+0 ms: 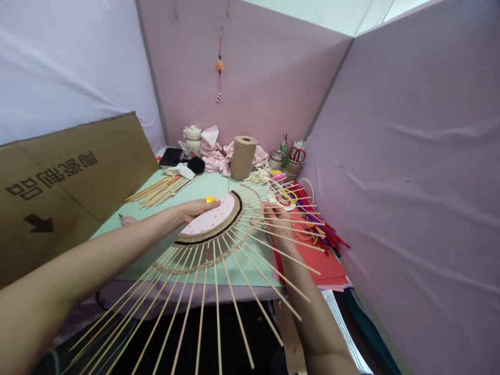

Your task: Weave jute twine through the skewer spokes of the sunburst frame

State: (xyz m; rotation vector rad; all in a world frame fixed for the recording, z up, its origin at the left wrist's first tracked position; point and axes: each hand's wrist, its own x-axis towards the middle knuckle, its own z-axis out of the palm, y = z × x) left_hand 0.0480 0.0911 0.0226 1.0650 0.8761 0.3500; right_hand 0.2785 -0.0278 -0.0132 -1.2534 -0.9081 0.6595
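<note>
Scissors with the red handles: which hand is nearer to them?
Right. The right hand is in front of the scissors, slightly to their left; the left hand is farther left, gripping the pink half-disc.

The left hand [199,209] is gripping the pink patterned centre [213,216] of a stick frame [217,264]; the right hand [273,212] is touching its twine ring beside red paper [318,260], and beyond both hands a twine spool [244,158] is standing upright.
</note>
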